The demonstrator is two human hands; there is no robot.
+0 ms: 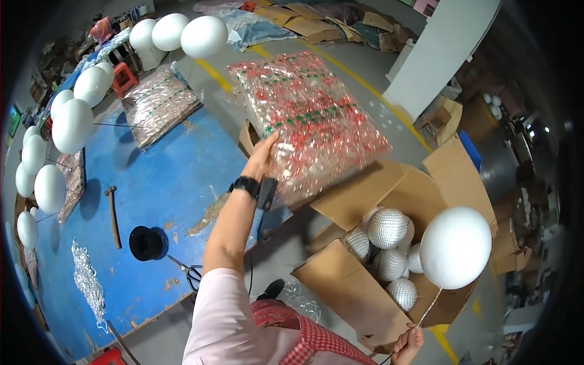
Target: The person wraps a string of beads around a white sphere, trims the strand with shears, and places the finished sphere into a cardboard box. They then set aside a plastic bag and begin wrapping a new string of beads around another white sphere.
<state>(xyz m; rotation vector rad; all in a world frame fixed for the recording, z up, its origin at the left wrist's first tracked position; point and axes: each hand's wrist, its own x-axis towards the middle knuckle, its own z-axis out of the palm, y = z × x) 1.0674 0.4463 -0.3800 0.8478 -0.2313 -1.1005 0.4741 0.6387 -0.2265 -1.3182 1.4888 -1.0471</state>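
Note:
My left hand [261,159] is closed on the left edge of a large rectangular slab [316,121], covered in shiny clear wrap with red, silver and green bits. It is tilted beside the blue table's right side; its underside is hidden. Low on the right, my right hand [409,345] pinches a thin stick [431,304] carrying a smooth white ball [456,248]. That ball hangs in front of an open cardboard box [353,286]. Inside the box lie several balls wound in silvery-white cord [387,228].
On the blue table [164,194] lie a hammer [114,218], a black spool [146,243], scissors [187,272] and silver tinsel [87,277]. White balls on sticks [73,126] line its left and far sides, some in a second shiny slab [158,106]. A pale pillar [441,55] stands at the back right.

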